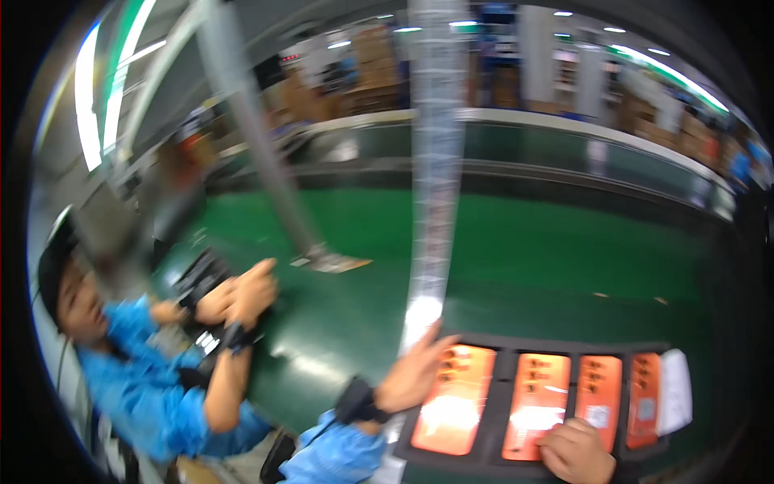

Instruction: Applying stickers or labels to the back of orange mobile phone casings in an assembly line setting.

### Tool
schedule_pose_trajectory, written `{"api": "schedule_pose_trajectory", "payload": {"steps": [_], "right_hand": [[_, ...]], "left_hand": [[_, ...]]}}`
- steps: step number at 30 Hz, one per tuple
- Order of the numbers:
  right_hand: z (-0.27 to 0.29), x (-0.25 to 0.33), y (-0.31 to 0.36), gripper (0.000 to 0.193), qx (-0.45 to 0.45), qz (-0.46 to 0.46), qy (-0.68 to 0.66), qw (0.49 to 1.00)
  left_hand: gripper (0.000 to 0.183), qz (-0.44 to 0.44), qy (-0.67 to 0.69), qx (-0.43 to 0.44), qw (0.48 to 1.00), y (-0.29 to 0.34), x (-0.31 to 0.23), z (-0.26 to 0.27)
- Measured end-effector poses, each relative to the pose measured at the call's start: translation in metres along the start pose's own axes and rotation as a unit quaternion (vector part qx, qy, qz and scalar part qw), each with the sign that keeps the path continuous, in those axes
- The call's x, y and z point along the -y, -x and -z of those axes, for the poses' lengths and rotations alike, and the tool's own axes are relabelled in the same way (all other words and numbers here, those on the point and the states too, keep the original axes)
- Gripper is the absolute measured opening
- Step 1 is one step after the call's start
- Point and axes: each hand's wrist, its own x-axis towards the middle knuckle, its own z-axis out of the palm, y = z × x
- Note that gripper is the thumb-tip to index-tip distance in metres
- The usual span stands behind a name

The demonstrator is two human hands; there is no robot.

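The scene is a factory hall with ceiling strip lights, stacked cartons in the far background and a long green conveyor belt (524, 242) crossing the view. The picture is blurred by motion.

At the near left, a co-worker (137, 387) in a blue coat and dark cap sits beside the belt. Both of that person's hands are closed around a black device (201, 278).

A grey metal post (258, 137) slants down from the upper left to a foot plate on the belt.

Near the centre, a long clear plastic strip (435, 161) runs from the top of the view down to the left hand (415, 371). The left hand, wearing a black wrist strap, pinches the lower end of the strip between thumb and fingers, just above the tray's left edge.

At the near right, a black tray (504, 399) lies on the belt and carries four orange panels (536, 403) side by side. A white sheet (676, 391) lies at the tray's right end.

The right hand (576, 452) rests on the near edge of the tray, fingers curled, touching the second and third panels. Whether it grips anything cannot be determined.
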Motion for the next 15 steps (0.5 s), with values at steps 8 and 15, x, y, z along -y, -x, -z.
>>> {"api": "schedule_pose_trajectory", "payload": {"steps": [8,15], "right_hand": [[-0.009,-0.023,0.004,0.013,0.025,0.044,0.010,0.999],[-0.018,-0.025,0.010,0.021,-0.025,0.056,-0.023,0.998]], "left_hand": [[0.045,-0.006,-0.191,-0.071,0.979,0.016,-0.011,0.006],[0.050,-0.002,-0.180,-0.089,0.980,0.014,-0.010,0.003]]}}
